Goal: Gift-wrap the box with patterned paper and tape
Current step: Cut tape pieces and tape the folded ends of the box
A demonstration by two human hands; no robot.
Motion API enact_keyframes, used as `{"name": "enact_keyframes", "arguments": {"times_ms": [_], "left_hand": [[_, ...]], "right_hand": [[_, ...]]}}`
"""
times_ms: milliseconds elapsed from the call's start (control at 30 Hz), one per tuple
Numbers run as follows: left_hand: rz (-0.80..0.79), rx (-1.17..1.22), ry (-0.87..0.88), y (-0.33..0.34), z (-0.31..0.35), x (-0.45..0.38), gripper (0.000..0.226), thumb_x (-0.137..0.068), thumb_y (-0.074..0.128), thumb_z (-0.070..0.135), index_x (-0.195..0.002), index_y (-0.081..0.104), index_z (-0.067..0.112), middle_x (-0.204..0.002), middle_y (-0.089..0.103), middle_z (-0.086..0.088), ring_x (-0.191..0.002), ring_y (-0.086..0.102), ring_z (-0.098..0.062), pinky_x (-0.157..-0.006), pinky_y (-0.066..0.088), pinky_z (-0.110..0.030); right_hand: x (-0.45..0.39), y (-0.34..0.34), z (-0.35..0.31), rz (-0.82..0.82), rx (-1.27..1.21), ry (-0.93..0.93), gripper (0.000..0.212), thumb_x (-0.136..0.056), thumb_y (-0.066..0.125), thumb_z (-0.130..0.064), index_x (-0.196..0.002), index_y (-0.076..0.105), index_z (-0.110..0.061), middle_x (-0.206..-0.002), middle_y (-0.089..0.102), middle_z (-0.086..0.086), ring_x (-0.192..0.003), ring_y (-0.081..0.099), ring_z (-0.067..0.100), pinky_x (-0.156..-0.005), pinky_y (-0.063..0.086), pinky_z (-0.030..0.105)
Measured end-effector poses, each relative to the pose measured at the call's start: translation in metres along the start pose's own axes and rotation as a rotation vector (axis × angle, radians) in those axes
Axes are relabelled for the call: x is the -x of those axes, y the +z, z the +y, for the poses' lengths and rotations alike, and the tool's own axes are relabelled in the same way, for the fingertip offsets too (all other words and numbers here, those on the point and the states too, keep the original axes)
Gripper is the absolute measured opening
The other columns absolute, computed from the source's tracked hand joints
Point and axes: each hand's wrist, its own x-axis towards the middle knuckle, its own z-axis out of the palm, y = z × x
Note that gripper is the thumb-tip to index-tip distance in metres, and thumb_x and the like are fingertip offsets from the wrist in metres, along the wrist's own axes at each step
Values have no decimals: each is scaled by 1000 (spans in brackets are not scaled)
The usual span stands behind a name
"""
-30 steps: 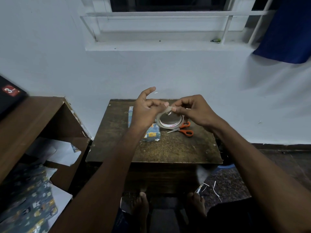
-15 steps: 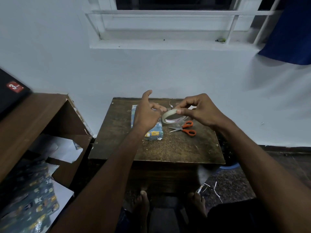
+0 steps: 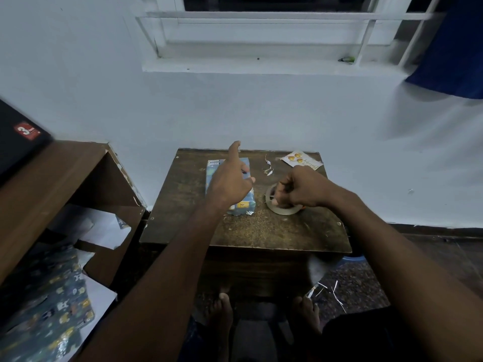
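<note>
The box (image 3: pixel 244 205), wrapped in blue patterned paper, lies on the small wooden table (image 3: pixel 261 231), left of centre. My left hand (image 3: pixel 231 184) hovers over it with the index finger pointing forward and the other fingers loosely bent; I see nothing in it. The tape roll (image 3: pixel 283 210) lies flat on the table to the right of the box. My right hand (image 3: pixel 300 189) grips its far rim with curled fingers. Only a sliver of the scissors' orange handle (image 3: pixel 302 207) shows under that hand.
A small card with orange shapes (image 3: pixel 300 160) and paper scraps (image 3: pixel 268 168) lie at the table's back. A wooden shelf (image 3: pixel 52 178) stands at the left with a black box (image 3: pixel 18 137) on top. Spare patterned paper (image 3: pixel 47 309) sits below it. My bare feet are under the table.
My right hand has lowered the tape roll from mid-air onto the table, over the scissors. My left hand has come away from the tape and now sits over the box.
</note>
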Motion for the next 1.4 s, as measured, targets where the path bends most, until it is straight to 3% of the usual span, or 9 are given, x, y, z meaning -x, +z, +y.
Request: {"name": "enact_keyframes", "arguments": {"times_ms": [67, 133, 233, 333, 533, 733, 1033, 1267, 1400], "left_hand": [[27, -200, -59, -5, 2, 1, 109, -88, 84, 29, -166, 8, 25, -150, 50, -7, -142, 44, -32, -113, 37, -51], [0, -327, -196, -9, 4, 5, 118, -87, 84, 43, -167, -2, 28, -167, 21, -15, -155, 19, -38, -118, 24, -58], [-37, -339, -336, -13, 0, 10, 126, -84, 79, 61, -166, -12, 32, -171, 2, -18, -157, 7, -42, -119, 19, -63], [-53, -239, -382, -15, -5, 9, 125, -86, 79, 58, -166, -13, 32, -171, -3, -19, -156, 11, -47, -120, 26, -61], [133, -184, -262, -22, -6, 7, 109, -91, 74, 54, -167, 0, 28, -164, 26, -19, -145, 40, -44, -110, 41, -52], [440, -35, -49, -34, 2, 7, 80, -96, 67, 57, -159, 28, 27, -149, 53, -4, -132, 55, -26, -94, 40, -36], [544, 230, 285, -40, -3, 1, 75, -86, 85, 23, -150, 48, 24, -147, 48, 0, -132, 53, -9, -102, 49, -19], [544, 308, 286, -41, -8, -4, 71, -85, 83, 7, -147, 52, 23, -146, 46, 0, -131, 50, 2, -108, 49, -22], [569, 330, 306, -41, -6, -5, 59, -86, 78, -1, -137, 62, 23, -147, 45, -3, -139, 48, -8, -111, 49, -25]], "right_hand": [[-3, 5, -9, 50, -57, -9, 9, -82, 86, -15, -82, 78, -18, -74, 76, -9, -66, 67, 0, -66, 49, 24], [-7, 15, -18, 63, -94, -14, 22, -79, 91, -21, -94, 75, -16, -85, 76, -5, -77, 69, 6, -71, 51, 25], [-12, 28, -28, 57, -93, -28, 41, -75, 93, -23, -106, 66, -17, -91, 75, -6, -81, 67, 5, -72, 50, 22], [-15, 32, -31, 40, -177, -41, 47, -77, 90, -13, -112, 59, -16, -89, 77, -4, -82, 69, 5, -72, 51, 18], [-13, 29, -33, 169, -303, -109, 38, -88, 79, -6, -119, 60, -14, -88, 76, 2, -78, 66, 6, -69, 46, 10], [-17, 19, -33, 378, -513, -125, 17, -99, 70, -23, -115, 72, -28, -85, 68, 3, -80, 60, 10, -73, 50, 24], [-20, 19, -53, 448, -795, -60, 13, -103, 63, -13, -104, 74, -7, -86, 77, 11, -82, 73, 15, -70, 56, 24], [-26, 23, -59, 509, -802, -57, 11, -98, 72, -18, -92, 76, -11, -83, 74, 14, -73, 67, 12, -63, 54, 27], [-31, 23, -60, 583, -761, -150, 6, -92, 77, -13, -98, 75, -15, -97, 75, 0, -88, 68, 13, -79, 61, 40]]}}
